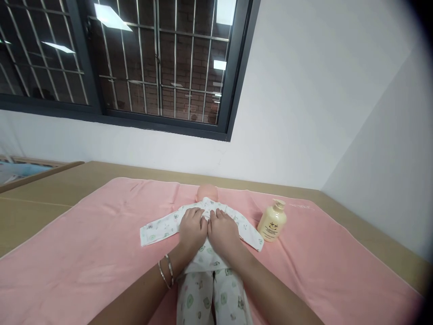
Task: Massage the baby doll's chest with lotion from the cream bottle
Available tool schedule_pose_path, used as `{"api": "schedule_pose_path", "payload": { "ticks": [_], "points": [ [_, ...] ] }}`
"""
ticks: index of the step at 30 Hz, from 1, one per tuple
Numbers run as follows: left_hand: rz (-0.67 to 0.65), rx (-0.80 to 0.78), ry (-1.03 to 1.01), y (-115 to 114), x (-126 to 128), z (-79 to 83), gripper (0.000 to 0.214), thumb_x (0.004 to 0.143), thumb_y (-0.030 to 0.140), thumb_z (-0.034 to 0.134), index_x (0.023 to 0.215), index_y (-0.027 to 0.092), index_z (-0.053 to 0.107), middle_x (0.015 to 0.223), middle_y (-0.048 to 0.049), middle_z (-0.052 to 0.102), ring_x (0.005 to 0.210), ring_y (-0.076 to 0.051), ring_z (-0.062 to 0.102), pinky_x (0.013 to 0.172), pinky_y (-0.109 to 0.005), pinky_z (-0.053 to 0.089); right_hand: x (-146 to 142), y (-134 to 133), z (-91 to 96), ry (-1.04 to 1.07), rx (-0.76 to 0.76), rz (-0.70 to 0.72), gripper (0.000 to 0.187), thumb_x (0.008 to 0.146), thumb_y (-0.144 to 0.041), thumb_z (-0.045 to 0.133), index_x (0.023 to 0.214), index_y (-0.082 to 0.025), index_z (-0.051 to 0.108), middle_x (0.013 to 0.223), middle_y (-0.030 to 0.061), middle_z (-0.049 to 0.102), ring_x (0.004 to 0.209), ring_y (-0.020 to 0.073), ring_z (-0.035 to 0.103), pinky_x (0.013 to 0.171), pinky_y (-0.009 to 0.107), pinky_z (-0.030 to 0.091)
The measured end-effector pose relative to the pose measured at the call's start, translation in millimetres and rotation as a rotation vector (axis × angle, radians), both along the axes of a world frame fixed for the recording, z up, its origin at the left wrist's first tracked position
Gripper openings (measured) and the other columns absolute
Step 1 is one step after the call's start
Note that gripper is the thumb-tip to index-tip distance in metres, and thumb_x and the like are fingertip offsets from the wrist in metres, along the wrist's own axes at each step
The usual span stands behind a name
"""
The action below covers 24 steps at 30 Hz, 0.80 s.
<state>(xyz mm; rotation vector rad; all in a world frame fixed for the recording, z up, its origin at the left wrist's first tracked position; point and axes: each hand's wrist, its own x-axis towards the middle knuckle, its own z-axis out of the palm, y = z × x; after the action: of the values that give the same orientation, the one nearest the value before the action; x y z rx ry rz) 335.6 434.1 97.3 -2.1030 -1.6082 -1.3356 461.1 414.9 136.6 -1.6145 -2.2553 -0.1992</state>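
A baby doll lies on its back on a pink mat (111, 230), its bald head (207, 193) at the far end. It wears a white patterned shirt (209, 257), sleeves spread to both sides, and matching trousers (196, 298). My left hand (193, 228), with two bangles on its wrist, rests at the shirt's upper front, fingers bent and closed on the cloth. Right beside it, my right hand (223, 230) holds the other side of the shirt front the same way. The thumbs almost meet at the middle. My hands partly cover the chest and hide their fingertips' grip.
A pale yellow pump bottle (272, 221) stands on the mat by the doll's right-hand sleeve in view. The mat lies on a wooden surface (98, 169) against a white wall (287, 113). Above is a dark-framed window (162, 119) with metal bars.
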Motion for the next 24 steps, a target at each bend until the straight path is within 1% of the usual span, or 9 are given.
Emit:
{"api": "schedule_pose_path", "payload": {
  "ticks": [3,4,5,7,9,11,13,18,24],
  "points": [
    [0.061,-0.023,0.012,-4.0,1.7,1.7,0.028,0.086,0.018,0.042,0.102,0.018,0.064,0.099,-0.0098,0.064,0.096,-0.027,0.056,0.086,-0.043,0.049,3.2,-1.1,7.9,0.076,-0.075,-0.051,0.033,0.098,-0.026,0.037,0.110,-0.014,0.065,0.111,0.0141,0.065,0.106,0.0264,0.058,0.097,0.038,0.037],
    [0.070,-0.032,0.019,-4.1,2.2,1.6,0.029,0.087,0.019,0.041,0.104,0.017,0.064,0.101,-0.0105,0.064,0.097,-0.027,0.055,0.086,-0.044,0.049,5.2,2.2,7.7,0.095,-0.086,-0.062,0.035,0.099,-0.029,0.035,0.109,-0.014,0.065,0.110,0.0139,0.065,0.106,0.0264,0.059,0.097,0.038,0.037],
    [0.077,-0.042,0.024,-3.4,2.6,1.3,0.030,0.087,0.019,0.041,0.107,0.016,0.063,0.104,-0.0114,0.063,0.099,-0.028,0.055,0.088,-0.044,0.048,7.1,6.6,5.8,0.106,-0.087,-0.070,0.037,0.100,-0.031,0.034,0.112,-0.013,0.064,0.113,0.0147,0.064,0.109,0.0270,0.057,0.099,0.039,0.035],
    [0.084,-0.066,0.031,-0.3,3.0,0.1,0.034,0.088,0.021,0.041,0.114,0.013,0.061,0.110,-0.0135,0.062,0.105,-0.029,0.054,0.092,-0.046,0.047,9.8,16.6,-1.7,0.122,-0.071,-0.074,0.044,0.100,-0.034,0.034,0.127,-0.009,0.056,0.128,0.0172,0.056,0.123,0.0283,0.047,0.105,0.040,0.030],
    [0.077,-0.092,0.029,4.4,2.6,-1.9,0.037,0.089,0.025,0.042,0.120,0.011,0.059,0.119,-0.0155,0.060,0.112,-0.030,0.053,0.097,-0.048,0.045,11.0,25.1,-11.2,0.138,-0.059,-0.048,0.050,0.100,-0.034,0.033,0.139,-0.005,0.044,0.141,0.0170,0.043,0.134,0.0275,0.033,0.110,0.041,0.023],
    [0.058,-0.111,0.018,9.5,1.8,-4.8,0.041,0.090,0.027,0.042,0.125,0.010,0.055,0.127,-0.0169,0.056,0.120,-0.031,0.049,0.103,-0.049,0.042,11.3,30.1,-19.1,0.159,-0.057,-0.005,0.051,0.100,-0.032,0.031,0.144,-0.006,0.038,0.147,0.0146,0.034,0.138,0.0261,0.025,0.113,0.042,0.018],
    [0.038,-0.123,0.003,13.7,0.9,-8.1,0.043,0.090,0.028,0.041,0.127,0.008,0.053,0.132,-0.0174,0.053,0.125,-0.031,0.046,0.107,-0.049,0.038,11.6,32.2,-23.9,0.181,-0.056,0.028,0.051,0.100,-0.031,0.030,0.145,-0.007,0.036,0.149,0.0129,0.032,0.140,0.0253,0.022,0.114,0.042,0.016],
    [0.027,-0.105,0.000,14.2,0.1,-11.0,0.042,0.090,0.028,0.042,0.126,0.010,0.054,0.132,-0.0166,0.054,0.126,-0.031,0.046,0.107,-0.050,0.038,12.6,31.2,-24.8,0.201,-0.041,0.019,0.050,0.100,-0.031,0.030,0.144,-0.008,0.038,0.149,0.0121,0.033,0.139,0.0249,0.023,0.114,0.042,0.016],
    [0.083,-0.104,-0.060,4.6,1.9,-3.0,0.041,0.088,0.028,0.044,0.125,0.013,0.054,0.118,-0.0150,0.058,0.112,-0.030,0.053,0.095,-0.047,0.047,8.9,20.3,-18.1,0.153,0.014,-0.057,0.049,0.099,-0.033,0.034,0.139,-0.007,0.045,0.138,0.0168,0.047,0.131,0.0283,0.037,0.111,0.041,0.021]
  ]
}}
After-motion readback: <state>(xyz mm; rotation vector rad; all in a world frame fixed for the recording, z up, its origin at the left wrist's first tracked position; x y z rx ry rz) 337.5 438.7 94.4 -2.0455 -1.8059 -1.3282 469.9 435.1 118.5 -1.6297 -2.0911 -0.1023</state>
